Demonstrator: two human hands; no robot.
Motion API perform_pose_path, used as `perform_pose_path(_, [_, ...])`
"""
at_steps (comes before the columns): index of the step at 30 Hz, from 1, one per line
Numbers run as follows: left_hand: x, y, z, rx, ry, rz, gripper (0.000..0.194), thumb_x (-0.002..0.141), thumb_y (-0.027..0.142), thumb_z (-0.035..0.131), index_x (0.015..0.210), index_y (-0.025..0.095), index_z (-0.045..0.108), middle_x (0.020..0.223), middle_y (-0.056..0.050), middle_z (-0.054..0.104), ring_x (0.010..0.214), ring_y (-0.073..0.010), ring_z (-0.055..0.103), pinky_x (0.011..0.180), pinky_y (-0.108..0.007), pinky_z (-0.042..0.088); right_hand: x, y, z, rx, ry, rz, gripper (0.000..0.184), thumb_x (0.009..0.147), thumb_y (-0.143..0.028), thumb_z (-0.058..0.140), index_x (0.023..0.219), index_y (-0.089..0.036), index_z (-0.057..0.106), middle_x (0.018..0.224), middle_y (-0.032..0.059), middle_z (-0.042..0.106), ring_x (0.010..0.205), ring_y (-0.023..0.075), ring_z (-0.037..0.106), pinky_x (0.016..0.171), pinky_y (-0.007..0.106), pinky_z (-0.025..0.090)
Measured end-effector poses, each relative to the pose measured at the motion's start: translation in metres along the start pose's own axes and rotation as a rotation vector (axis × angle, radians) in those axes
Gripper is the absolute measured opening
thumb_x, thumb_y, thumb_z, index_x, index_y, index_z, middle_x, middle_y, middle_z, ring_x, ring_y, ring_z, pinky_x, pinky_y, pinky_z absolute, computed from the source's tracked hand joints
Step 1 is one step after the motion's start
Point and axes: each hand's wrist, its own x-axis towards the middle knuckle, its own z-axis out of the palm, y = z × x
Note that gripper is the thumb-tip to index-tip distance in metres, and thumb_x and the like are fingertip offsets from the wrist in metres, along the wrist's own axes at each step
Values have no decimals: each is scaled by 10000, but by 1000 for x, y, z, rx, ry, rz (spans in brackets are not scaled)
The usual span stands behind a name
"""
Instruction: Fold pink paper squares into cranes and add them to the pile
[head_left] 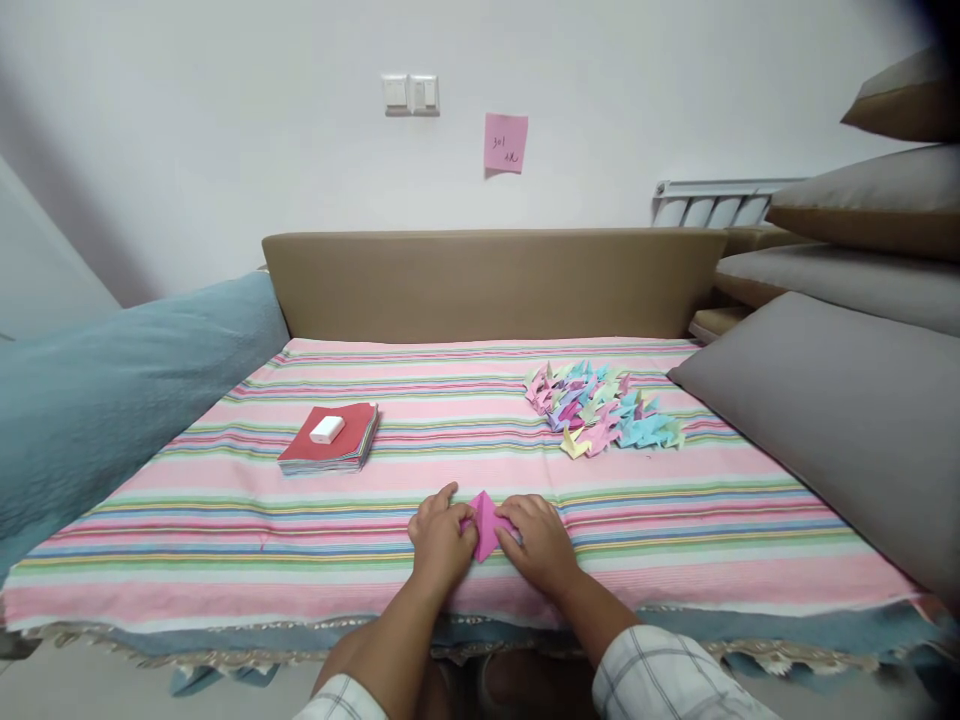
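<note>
A folded sheet of bright pink origami paper (485,528) lies near the front edge of the striped cloth, a diamond-shaped part of it showing between my hands. My left hand (442,535) pinches its left side between thumb and fingers. On the right side, the thumb and forefinger of my right hand (541,540) grip the paper the same way. Beyond my right hand sits a pile of folded paper cranes (600,412) in pink, blue, yellow and purple. To the left, a stack of square coloured paper (330,440) has a red top sheet, and a small white block (328,430) rests on it.
The striped cloth (225,520) covers the seat up to a brown backrest (487,285). Grey cushions (832,430) are piled at the right, and a blue-covered armrest (135,370) borders the left. A pink note (505,143) and switches (410,95) are on the wall.
</note>
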Motion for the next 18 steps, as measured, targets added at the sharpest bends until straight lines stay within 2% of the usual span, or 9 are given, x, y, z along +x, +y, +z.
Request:
perform_pose_path(9, [1,5,1,-23,-11,-59,174,679,216,556,780,290,676,1358,31,470,1222,-271,398,978,-476,287,0,3,2,28,-9,-4,163,833,-291,555,972,-230,615,981,32,641,903,209,506,806,344,359])
perform_pose_path(18, [3,-2,1,-83,-34,-45,250,656,178,573,823,330,681,1357,61,467,1224,-255,400,985,-464,280,0,3,0,11,-14,-21,153,866,-274,505,962,-236,617,991,25,650,900,186,511,804,326,353])
